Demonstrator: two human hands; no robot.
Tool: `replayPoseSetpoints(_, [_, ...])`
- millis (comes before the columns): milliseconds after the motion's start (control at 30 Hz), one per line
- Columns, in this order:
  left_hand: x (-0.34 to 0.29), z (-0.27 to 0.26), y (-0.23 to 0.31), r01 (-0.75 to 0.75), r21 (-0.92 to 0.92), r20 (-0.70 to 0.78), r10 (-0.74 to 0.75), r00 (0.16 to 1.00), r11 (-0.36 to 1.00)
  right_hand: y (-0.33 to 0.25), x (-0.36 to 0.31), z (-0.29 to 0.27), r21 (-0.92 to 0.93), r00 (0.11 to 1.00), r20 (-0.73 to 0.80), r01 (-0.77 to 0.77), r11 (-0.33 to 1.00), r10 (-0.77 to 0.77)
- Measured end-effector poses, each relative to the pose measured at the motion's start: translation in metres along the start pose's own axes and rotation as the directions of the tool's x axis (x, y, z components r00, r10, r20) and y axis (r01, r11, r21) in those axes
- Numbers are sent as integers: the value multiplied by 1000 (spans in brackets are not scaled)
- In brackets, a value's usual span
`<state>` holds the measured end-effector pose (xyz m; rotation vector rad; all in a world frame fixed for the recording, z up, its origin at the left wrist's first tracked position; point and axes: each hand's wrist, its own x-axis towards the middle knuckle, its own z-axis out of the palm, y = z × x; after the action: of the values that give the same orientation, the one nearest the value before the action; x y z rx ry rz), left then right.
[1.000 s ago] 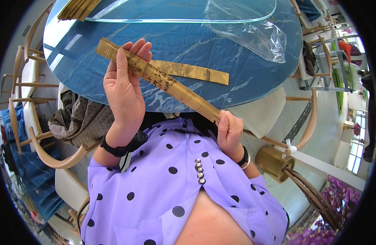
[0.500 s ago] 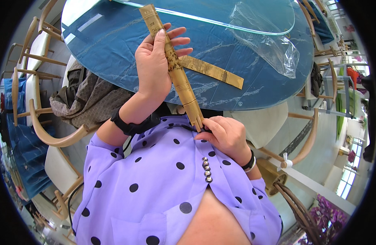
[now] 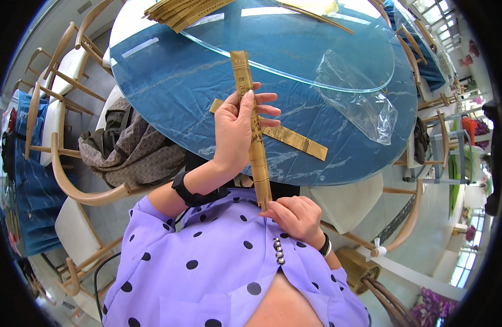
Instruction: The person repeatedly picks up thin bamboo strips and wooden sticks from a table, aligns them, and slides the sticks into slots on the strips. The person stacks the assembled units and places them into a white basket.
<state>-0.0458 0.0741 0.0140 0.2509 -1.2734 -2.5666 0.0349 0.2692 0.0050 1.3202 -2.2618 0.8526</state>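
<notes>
A long, narrow gold paper sleeve (image 3: pixel 257 158) with dark printing is held nearly upright between my hands, in front of the table edge. My left hand (image 3: pixel 234 131) grips its upper part, thumb across the front and the other fingers stretched out behind. At the lower end, my right hand (image 3: pixel 294 215) pinches the sleeve's tip between thumb and fingers. Whatever lies inside the sleeve is hidden. Behind it, a second gold sleeve (image 3: pixel 300 143) lies flat and slanted on the table, partly covered by my left hand.
A blue-covered round table (image 3: pixel 196 114) carries a glass turntable (image 3: pixel 294 54). On it sit a fanned pile of gold sleeves (image 3: pixel 188 11) and a thin brown stick (image 3: pixel 316 17). Clear plastic wrap (image 3: pixel 365 111) lies at right. A bag (image 3: pixel 136 144) rests on the left chair (image 3: pixel 63 163).
The view has tilted upward, bringing the pile of gold sleeves into sight. The held sleeve now stands more upright. Both hands keep their places on it.
</notes>
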Motion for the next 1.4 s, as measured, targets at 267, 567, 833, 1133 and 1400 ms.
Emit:
replayPoseSetpoints(267, [-2, -1, 0, 13, -3, -7, -13, 1000, 1000, 0, -2, -7, -46, 994, 65, 91, 995, -88])
replayPoseSetpoints(567, [-8, 2, -4, 53, 21, 18, -53, 998, 998, -3, 2, -8, -91, 992, 31, 122, 988, -120])
replayPoseSetpoints(833, [-6, -1, -6, 53, 2, 4, -53, 999, 999, 2, 7, -9, -50, 990, 93, 113, 992, -108])
replayPoseSetpoints(1133, [-10, -1, -5, 79, 0, 13, -79, 997, 997, -3, 5, -6, -141, 990, 55, 134, 981, -128])
replayPoseSetpoints(1400, [-4, 1, -1, 91, 2, 17, -91, 996, 996, -4, 5, -4, -244, 983, 122, 165, 956, -139])
